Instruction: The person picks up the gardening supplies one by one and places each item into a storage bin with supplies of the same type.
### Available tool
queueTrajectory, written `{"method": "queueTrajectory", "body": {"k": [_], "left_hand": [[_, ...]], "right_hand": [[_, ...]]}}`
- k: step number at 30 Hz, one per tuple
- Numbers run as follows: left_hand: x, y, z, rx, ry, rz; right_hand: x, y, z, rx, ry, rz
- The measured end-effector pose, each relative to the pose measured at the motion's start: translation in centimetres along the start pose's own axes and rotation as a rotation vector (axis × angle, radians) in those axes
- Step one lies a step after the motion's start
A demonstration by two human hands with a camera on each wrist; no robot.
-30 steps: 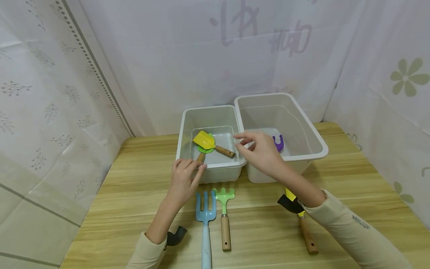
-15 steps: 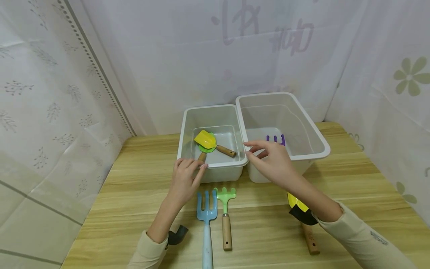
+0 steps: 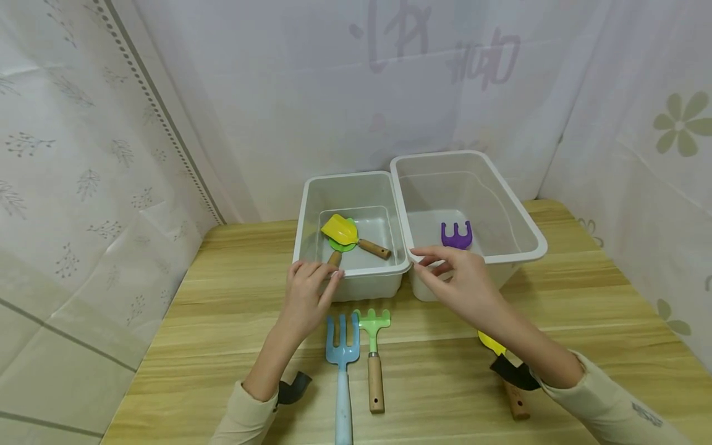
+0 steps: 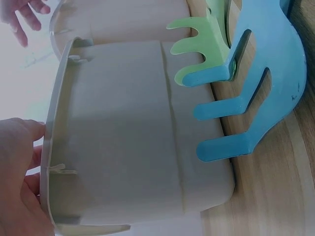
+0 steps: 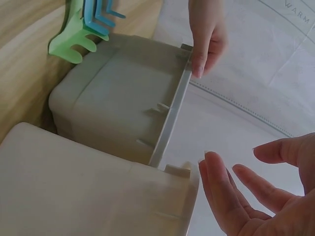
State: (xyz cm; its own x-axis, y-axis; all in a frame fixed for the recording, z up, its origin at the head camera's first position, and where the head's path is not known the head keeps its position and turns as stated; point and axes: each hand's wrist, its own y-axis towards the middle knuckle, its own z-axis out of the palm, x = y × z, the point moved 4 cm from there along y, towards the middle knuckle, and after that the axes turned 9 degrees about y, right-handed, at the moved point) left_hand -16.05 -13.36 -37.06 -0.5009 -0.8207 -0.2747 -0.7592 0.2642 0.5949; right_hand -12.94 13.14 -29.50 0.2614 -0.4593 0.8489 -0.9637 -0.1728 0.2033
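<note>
My left hand (image 3: 305,296) grips the front rim of the smaller white plastic bin (image 3: 369,272), with fingers over the edge. In the left wrist view the thumb lies against that rim. My right hand (image 3: 458,278) hovers by the near left corner of the bigger white bin (image 3: 514,256); its fingers are loosely bent and hold nothing. Inside the smaller bin lie a yellow hand shovel (image 3: 340,230) with a wooden handle and a green tool (image 3: 351,245) partly under it. A purple hand rake (image 3: 457,237) lies in the bigger bin, its handle hidden.
On the wooden table (image 3: 233,309) before the bins lie a blue hand fork (image 3: 342,353) and a green hand rake (image 3: 374,364). A yellow-headed tool (image 3: 516,402) with a wooden handle is partly hidden under my right forearm. Patterned curtains (image 3: 267,93) surround the table.
My right hand has moved right and toward me, away from above the smaller bin, uncovering the purple rake. My left hand stays on the rim.
</note>
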Motion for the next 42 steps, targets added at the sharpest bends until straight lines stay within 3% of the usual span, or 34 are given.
{"method": "queueTrajectory", "body": {"k": [5, 14, 25, 42], "left_hand": [[0.0, 0.0, -0.2, 0.001, 0.014, 0.013], [0.2, -0.4, -0.7, -0.055, 0.064, 0.076], [0.0, -0.9, -0.3, -0.106, 0.116, 0.130], [-0.1, -1.0, -0.2, -0.110, 0.046, 0.087]], "right_hand": [[-0.3, -0.7, -0.2, 0.000, -0.024, -0.001], [-1.0, -1.9, -0.8, -0.040, -0.046, -0.018], [-2.3, -3.3, -1.0, -0.056, -0.056, 0.000], [-4.7, -4.8, -1.9, -0.061, -0.078, 0.075]]}}
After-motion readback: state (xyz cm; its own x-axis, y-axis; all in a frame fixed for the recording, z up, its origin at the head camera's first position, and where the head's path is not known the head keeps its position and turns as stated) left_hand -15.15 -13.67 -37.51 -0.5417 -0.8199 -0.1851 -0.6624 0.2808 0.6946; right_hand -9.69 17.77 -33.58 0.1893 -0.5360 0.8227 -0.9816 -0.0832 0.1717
